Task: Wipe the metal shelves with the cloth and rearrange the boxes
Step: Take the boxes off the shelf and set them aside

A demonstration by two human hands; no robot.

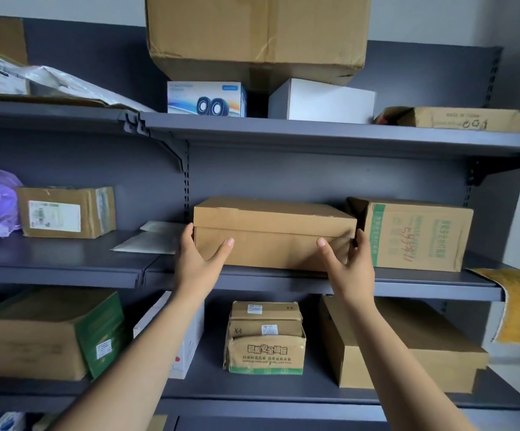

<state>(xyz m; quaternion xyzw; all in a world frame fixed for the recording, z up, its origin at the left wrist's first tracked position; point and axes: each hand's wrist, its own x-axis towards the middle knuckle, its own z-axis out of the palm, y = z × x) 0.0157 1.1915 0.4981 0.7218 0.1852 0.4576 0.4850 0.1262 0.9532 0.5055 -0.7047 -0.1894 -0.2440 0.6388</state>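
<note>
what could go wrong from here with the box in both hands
Fingers of the right hand sit in the narrow gap beside the green-printed box, so they may get pinched or nudge it. Sliding the lidded box left may shove the white envelopes aside. The left hand grips near the lid, which may lift.
</note>
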